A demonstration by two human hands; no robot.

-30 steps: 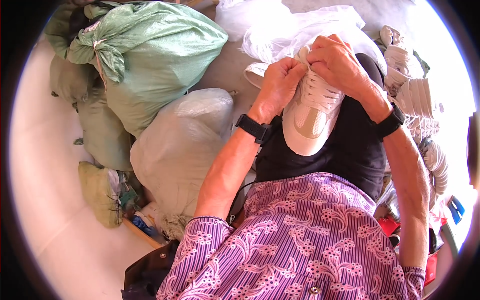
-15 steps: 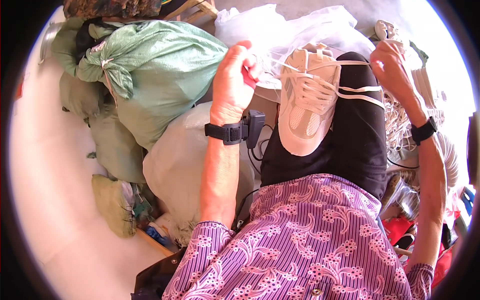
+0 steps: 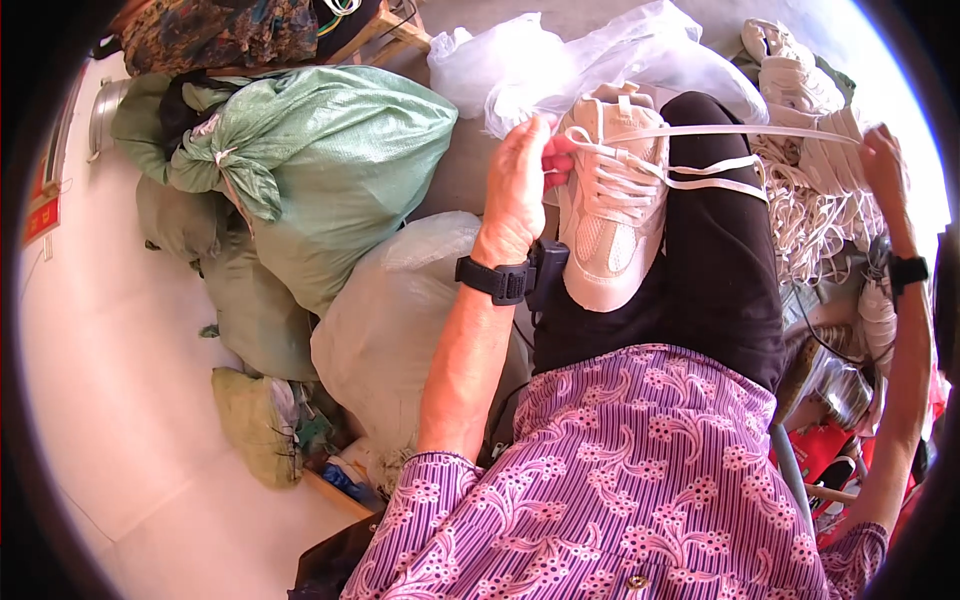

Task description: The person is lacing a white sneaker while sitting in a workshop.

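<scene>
A white and beige sneaker [image 3: 612, 215] rests on my black-trousered thighs, toe toward me, its laces [image 3: 622, 190] crossed over the tongue. My left hand [image 3: 522, 185] is at its left side, fingertips closed on the edge by the upper eyelets, where a lace loop bulges out. Exactly what those fingertips pinch is partly hidden. Far to the right, my right hand [image 3: 884, 165] is closed on a white shoelace [image 3: 765, 131], stretched nearly straight from the top of the shoe. Another length of lace [image 3: 715, 184] loops loosely over my right thigh.
Green woven sacks [image 3: 350, 160] and a translucent white bag [image 3: 400, 310] bulge on the left. Clear plastic bags [image 3: 640, 60] lie ahead. At right are more white shoes [image 3: 800, 85], a heap of white laces [image 3: 815, 225] and a black cable [image 3: 825, 340].
My right hand has moved outward to the right, drawing the lace out long. My left hand has come in from the left to the sneaker's side. The view has shifted slightly.
</scene>
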